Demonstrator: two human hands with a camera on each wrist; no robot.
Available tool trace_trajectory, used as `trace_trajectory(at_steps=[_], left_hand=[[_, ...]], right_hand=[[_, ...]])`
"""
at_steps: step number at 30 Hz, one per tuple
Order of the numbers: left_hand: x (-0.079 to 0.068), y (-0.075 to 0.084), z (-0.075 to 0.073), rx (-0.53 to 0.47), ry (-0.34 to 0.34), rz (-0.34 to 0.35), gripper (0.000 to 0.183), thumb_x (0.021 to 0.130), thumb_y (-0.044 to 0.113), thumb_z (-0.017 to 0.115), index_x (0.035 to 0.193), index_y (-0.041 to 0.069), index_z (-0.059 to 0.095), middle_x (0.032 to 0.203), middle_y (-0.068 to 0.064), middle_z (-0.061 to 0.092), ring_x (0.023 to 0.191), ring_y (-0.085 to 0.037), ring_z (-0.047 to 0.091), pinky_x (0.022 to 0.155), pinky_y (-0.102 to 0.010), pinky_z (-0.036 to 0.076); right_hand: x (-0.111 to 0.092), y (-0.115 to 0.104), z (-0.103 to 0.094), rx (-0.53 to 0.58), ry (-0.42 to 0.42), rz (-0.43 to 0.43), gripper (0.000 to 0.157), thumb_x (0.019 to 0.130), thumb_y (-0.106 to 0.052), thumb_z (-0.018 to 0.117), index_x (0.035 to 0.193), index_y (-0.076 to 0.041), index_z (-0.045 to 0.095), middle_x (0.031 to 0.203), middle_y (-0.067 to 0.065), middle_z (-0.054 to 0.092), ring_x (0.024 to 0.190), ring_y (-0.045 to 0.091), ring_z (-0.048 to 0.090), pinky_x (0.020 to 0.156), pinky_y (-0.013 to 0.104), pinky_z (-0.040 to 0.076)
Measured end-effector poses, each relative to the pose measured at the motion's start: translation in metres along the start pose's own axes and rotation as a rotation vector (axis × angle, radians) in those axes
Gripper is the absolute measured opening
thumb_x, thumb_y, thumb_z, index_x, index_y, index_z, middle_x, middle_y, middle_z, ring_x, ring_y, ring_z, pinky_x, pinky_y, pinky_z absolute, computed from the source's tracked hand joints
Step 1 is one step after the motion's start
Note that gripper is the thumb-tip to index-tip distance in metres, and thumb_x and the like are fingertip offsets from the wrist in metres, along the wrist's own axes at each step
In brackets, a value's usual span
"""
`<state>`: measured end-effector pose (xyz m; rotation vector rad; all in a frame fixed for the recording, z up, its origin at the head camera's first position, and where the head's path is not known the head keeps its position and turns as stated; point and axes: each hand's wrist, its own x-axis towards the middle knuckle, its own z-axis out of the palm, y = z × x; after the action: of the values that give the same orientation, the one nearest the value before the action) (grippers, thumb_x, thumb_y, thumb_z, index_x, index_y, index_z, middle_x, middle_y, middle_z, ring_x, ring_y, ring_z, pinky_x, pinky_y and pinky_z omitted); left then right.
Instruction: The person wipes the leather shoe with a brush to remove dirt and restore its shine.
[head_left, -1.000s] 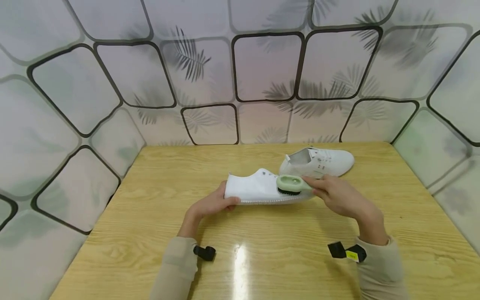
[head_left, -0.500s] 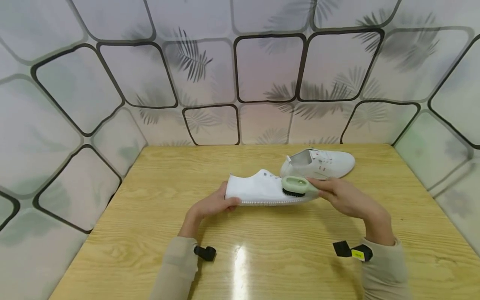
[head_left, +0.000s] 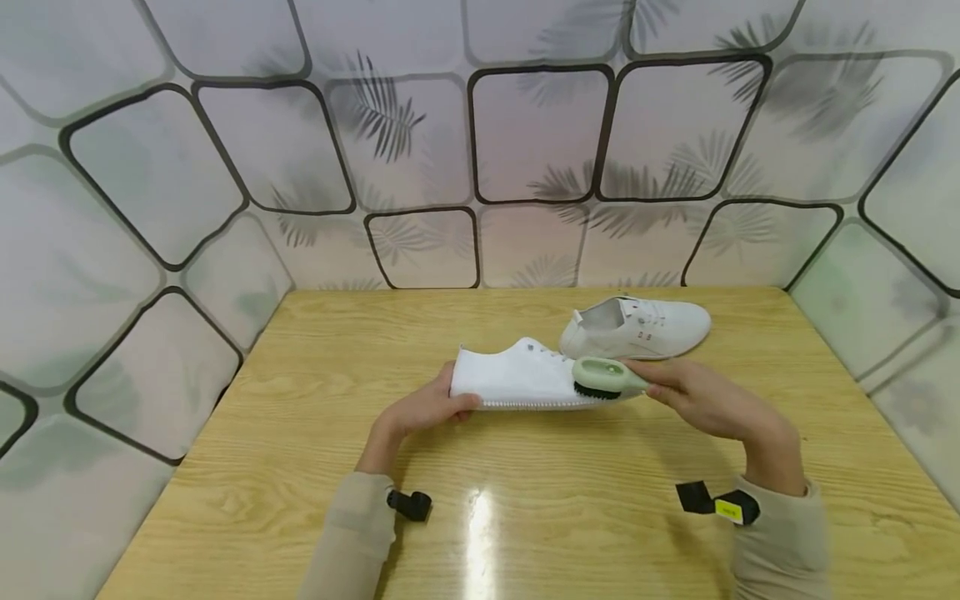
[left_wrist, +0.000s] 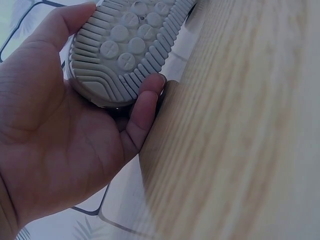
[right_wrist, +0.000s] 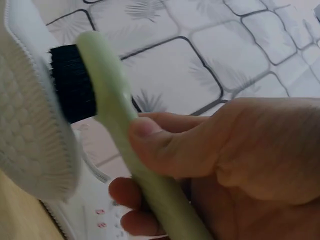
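Observation:
A white lace-up shoe (head_left: 510,379) is tilted with its side facing me, toe to the right. My left hand (head_left: 423,408) grips it by the heel; in the left wrist view the ridged sole (left_wrist: 125,45) lies between thumb and fingers. My right hand (head_left: 697,396) holds a light green brush (head_left: 600,369) by its handle, thumb on top and fingers curled underneath. The brush's black bristles (right_wrist: 74,82) lie against the shoe's side near the toe, just above the sole edge.
A second white shoe (head_left: 637,327) rests on the wooden table (head_left: 337,333), right behind the held one, toe to the right. A patterned wall covering (head_left: 532,133) rises along the table's back edge and both sides.
My right hand has slid the brush to the right along the shoe's side, toward the toe. My left hand and the held shoe have stayed nearly still.

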<state>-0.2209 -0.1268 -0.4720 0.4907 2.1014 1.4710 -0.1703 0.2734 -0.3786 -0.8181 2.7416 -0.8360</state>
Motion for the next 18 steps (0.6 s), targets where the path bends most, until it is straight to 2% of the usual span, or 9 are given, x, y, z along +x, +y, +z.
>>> trace_trajectory(at_steps=[2,4,7,8,9,10,14,16,18], left_hand=[[0.000,0.001,0.000,-0.001,0.000,-0.006,0.059,0.100,0.028,0.059,0.137,0.008,0.018,0.092,-0.012,0.048,0.074,-0.021,0.045,0.067,-0.031,0.040],[-0.001,0.001,-0.001,0.002,0.012,-0.020,0.059,0.099,0.029,0.059,0.137,0.008,0.019,0.093,-0.012,0.049,0.075,-0.020,0.046,0.067,-0.030,0.040],[-0.001,0.000,-0.002,-0.005,0.018,-0.025,0.057,0.100,0.028,0.059,0.136,0.008,0.020,0.094,-0.012,0.048,0.075,-0.021,0.045,0.068,-0.030,0.040],[-0.001,0.000,-0.002,-0.007,0.017,-0.021,0.056,0.100,0.027,0.059,0.135,0.008,0.020,0.094,-0.012,0.048,0.075,-0.021,0.045,0.068,-0.030,0.040],[-0.001,-0.001,-0.002,-0.006,0.014,-0.017,0.056,0.100,0.027,0.058,0.135,0.008,0.020,0.094,-0.012,0.048,0.075,-0.021,0.045,0.067,-0.030,0.040],[-0.001,-0.001,-0.002,-0.003,0.010,-0.010,0.055,0.100,0.026,0.058,0.135,0.008,0.020,0.094,-0.013,0.048,0.075,-0.021,0.045,0.067,-0.030,0.040],[0.000,-0.003,0.000,0.015,0.012,0.004,0.056,0.100,0.027,0.058,0.136,0.007,0.020,0.095,-0.012,0.049,0.075,-0.020,0.047,0.067,-0.030,0.042],[0.000,-0.003,0.000,0.013,0.020,0.003,0.055,0.100,0.027,0.059,0.136,0.007,0.021,0.095,-0.012,0.049,0.075,-0.020,0.048,0.067,-0.030,0.042],[0.000,-0.002,0.001,-0.001,0.021,0.005,0.054,0.100,0.026,0.058,0.135,0.008,0.021,0.094,-0.012,0.049,0.074,-0.020,0.046,0.067,-0.030,0.041]], right_hand=[[-0.003,0.002,-0.002,0.015,0.000,0.016,0.043,0.104,-0.008,0.050,0.146,0.001,0.046,0.144,0.026,0.048,0.131,0.044,0.045,0.099,0.060,0.042],[-0.003,0.005,-0.004,-0.008,0.014,0.059,0.044,0.104,-0.007,0.049,0.147,0.001,0.043,0.130,0.025,0.059,0.114,0.040,0.058,0.092,0.055,0.047],[0.004,0.005,-0.001,-0.062,0.041,0.085,0.045,0.105,-0.011,0.049,0.148,-0.002,0.042,0.112,0.018,0.064,0.091,0.025,0.056,0.081,0.044,0.045],[0.006,0.005,0.000,-0.071,0.044,0.073,0.045,0.105,-0.013,0.049,0.148,-0.003,0.043,0.111,0.017,0.064,0.091,0.026,0.056,0.081,0.044,0.045],[0.008,0.005,0.001,-0.072,0.040,0.057,0.045,0.105,-0.014,0.050,0.148,-0.003,0.043,0.112,0.017,0.064,0.091,0.027,0.057,0.082,0.045,0.045],[0.008,0.004,0.002,-0.072,0.038,0.031,0.044,0.104,-0.013,0.050,0.147,-0.002,0.044,0.121,0.020,0.063,0.104,0.032,0.059,0.087,0.049,0.047],[0.003,0.003,0.000,-0.035,0.015,-0.009,0.043,0.102,-0.006,0.051,0.144,0.001,0.047,0.143,0.025,0.050,0.130,0.042,0.047,0.099,0.058,0.043],[0.001,0.003,-0.001,-0.050,0.020,0.017,0.043,0.102,-0.003,0.051,0.144,0.002,0.046,0.132,0.024,0.059,0.115,0.035,0.058,0.091,0.051,0.048],[0.002,0.002,0.001,-0.097,0.038,0.052,0.043,0.103,-0.006,0.050,0.145,0.002,0.046,0.120,0.023,0.064,0.097,0.027,0.059,0.081,0.046,0.047]])
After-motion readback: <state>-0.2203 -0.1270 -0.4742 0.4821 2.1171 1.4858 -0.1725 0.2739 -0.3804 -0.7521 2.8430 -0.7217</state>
